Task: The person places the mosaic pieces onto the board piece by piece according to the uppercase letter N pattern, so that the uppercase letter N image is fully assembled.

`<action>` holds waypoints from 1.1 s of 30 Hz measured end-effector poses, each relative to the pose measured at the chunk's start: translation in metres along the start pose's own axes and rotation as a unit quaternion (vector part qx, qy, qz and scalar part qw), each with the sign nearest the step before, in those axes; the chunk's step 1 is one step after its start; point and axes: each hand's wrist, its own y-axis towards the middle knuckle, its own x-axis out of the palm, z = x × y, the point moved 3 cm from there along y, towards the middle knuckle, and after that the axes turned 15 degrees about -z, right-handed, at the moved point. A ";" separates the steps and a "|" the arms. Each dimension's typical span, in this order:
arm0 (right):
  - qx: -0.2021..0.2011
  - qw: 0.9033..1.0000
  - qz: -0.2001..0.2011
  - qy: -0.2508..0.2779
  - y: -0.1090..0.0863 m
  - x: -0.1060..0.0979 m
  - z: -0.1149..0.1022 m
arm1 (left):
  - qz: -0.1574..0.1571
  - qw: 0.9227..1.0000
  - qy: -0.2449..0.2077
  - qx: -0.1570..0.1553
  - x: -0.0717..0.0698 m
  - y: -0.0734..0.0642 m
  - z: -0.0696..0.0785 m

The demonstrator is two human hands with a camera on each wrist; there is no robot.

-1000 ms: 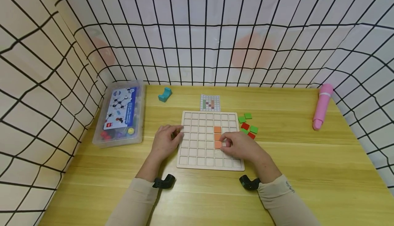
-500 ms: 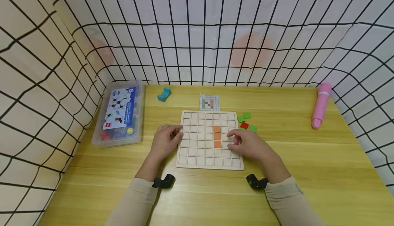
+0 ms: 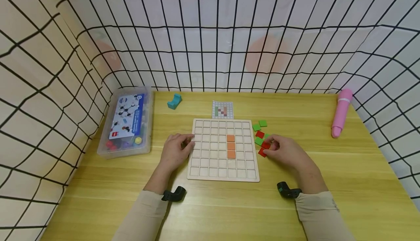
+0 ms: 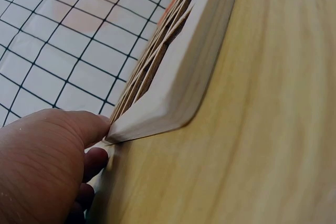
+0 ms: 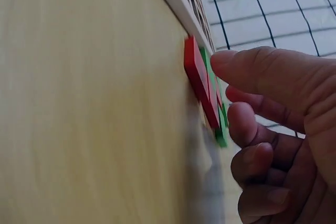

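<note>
A pale wooden grid board point(image 3: 223, 179) lies flat, with three orange square tiles point(image 3: 231, 146) set in one column right of its middle. My left hand point(image 3: 173, 154) rests at the board's left edge, thumb and index finger touching the rim. In the left wrist view the thumb meets the edge close to a corner. Beside the board's right edge my right hand point(image 3: 290, 154) is over a loose pile of green tiles point(image 3: 258, 141) and red tiles point(image 3: 262, 152). Its thumb and index finger stand apart around the red ones, partly hiding them; I see no tile gripped.
A printed pattern card point(image 3: 222, 109) lies behind the board. Farther left are a teal curved block point(image 3: 174, 101) and a clear plastic case point(image 3: 149, 124) with a blue label. A pink cylinder-shaped object point(image 3: 342, 113) lies at far right. Black netting point(image 3: 216, 53) surrounds the table.
My right hand has moved right, from beside the orange tiles to the loose pile, leaving the three orange tiles in the grid. The left hand stays at the board's edge.
</note>
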 end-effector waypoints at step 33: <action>-0.031 0.999 -0.036 0.027 -0.002 0.001 0.013 | 0.001 1.000 0.000 0.000 0.001 -0.001 -0.001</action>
